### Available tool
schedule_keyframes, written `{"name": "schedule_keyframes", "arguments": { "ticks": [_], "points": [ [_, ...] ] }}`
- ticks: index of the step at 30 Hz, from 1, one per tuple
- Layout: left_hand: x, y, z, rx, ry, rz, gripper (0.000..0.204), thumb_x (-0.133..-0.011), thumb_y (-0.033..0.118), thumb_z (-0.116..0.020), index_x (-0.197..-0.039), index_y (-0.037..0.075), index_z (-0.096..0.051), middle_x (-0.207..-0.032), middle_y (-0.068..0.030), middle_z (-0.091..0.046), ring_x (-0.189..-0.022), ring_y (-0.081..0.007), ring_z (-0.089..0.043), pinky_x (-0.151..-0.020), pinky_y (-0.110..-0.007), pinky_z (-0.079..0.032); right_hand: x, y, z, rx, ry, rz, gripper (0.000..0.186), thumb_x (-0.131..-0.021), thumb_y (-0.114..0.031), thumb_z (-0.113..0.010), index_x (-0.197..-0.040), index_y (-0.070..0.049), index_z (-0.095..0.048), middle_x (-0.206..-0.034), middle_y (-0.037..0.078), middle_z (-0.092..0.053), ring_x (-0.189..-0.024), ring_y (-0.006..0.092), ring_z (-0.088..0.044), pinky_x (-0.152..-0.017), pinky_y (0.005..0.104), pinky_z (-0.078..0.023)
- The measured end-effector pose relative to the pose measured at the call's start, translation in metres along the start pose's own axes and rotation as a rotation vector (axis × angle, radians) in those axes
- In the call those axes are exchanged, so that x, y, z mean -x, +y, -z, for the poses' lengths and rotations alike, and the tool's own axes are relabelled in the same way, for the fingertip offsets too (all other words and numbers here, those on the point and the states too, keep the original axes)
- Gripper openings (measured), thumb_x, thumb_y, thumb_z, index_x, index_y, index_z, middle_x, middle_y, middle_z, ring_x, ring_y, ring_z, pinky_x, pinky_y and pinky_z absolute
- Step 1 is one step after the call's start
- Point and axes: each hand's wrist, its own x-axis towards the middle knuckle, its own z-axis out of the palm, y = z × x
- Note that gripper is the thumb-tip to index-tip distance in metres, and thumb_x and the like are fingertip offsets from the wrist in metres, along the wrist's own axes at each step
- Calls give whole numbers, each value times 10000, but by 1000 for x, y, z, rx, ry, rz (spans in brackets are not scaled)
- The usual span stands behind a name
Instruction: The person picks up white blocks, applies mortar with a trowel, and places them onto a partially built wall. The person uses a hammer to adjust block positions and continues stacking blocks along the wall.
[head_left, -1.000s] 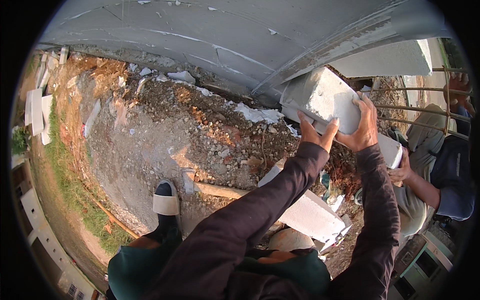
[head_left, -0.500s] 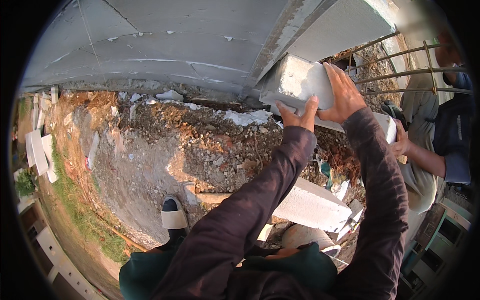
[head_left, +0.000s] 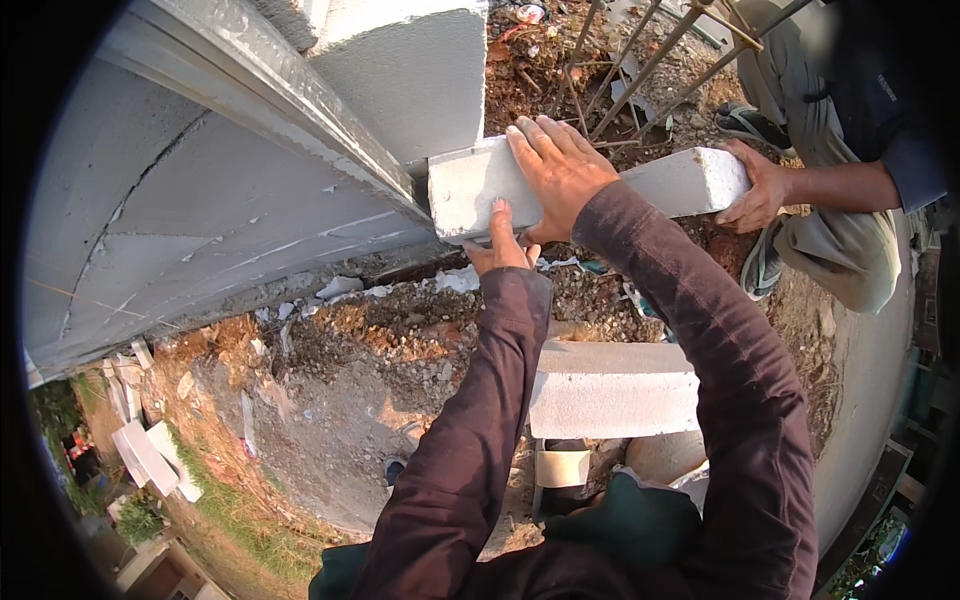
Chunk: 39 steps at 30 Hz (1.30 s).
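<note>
A white block (head_left: 465,195) lies against the foot of a metal-edged upright (head_left: 320,130), beside a larger white block (head_left: 400,80). My left hand (head_left: 500,240) grips the held block's near side, thumb raised on its face. My right hand (head_left: 550,170) is pressed over the same block, fingers reaching across its top. To the right, a co-worker's hand (head_left: 750,190) holds the end of a long white block (head_left: 680,183) that extends under or beside mine; their junction is hidden by my right hand.
A grey wall (head_left: 140,220) fills the upper left. Steel rebar (head_left: 650,80) stands behind the blocks, near the crouching co-worker (head_left: 840,230). Another white block (head_left: 610,390) lies below my hands on rubble (head_left: 370,340). Pale slabs (head_left: 145,455) lie on grass at lower left.
My view has swung right, bringing the larger block and rebar higher and leftward in the picture. My right hand now reaches flatter across the block's top; both hands stay on it.
</note>
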Motion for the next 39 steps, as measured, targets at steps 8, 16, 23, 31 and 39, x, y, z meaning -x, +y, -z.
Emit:
{"name": "schedule_keyframes", "arguments": {
  "ticks": [8,16,23,31,39],
  "points": [
    [-14,-2,8,-71,-23,-3,993,-697,361,-731,-1353,-21,-90,-1294,-131,-408,-1139,-305,-436,-947,-477,-317,-18,16,-5,-120,-17,147,1042,-456,-357,-758,-1302,50,-307,-1218,226,-418,-1154,338,-401,-1025,392,-295],
    [-20,-10,6,16,-33,-253,760,-688,195,-738,-1215,-129,-297,-1165,-196,-471,-1048,-213,-487,-925,-333,-384,-15,9,-2,-139,-19,90,1016,-450,-358,-746,-1289,35,-329,-1206,214,-428,-1138,342,-410,-995,407,-323],
    [-20,-12,7,41,-82,-282,886,-697,249,-747,-1288,-121,-200,-1242,-207,-411,-1127,-236,-424,-936,-338,-374,-26,8,3,-168,-76,115,1006,-465,-332,-743,-1306,3,-305,-1209,201,-423,-1145,358,-398,-999,427,-318],
    [-41,-71,63,186,-129,-171,1083,-701,298,-754,-1381,-50,14,-1398,-266,-172,-1311,-311,-223,-1031,-373,-285,-20,-1,-3,-24,-121,96,1164,-442,-342,-788,-1371,-12,-169,-1282,233,-322,-1212,379,-321,-1050,471,-231],
    [-84,-94,71,277,-207,93,1142,-656,285,-797,-1390,-42,14,-1433,-258,-106,-1333,-293,-193,-1043,-364,-264,-11,1,-8,-84,-74,100,1128,-418,-246,-782,-1368,-35,-212,-1254,200,-371,-1176,365,-360,-1015,463,-260]
  ]
}}
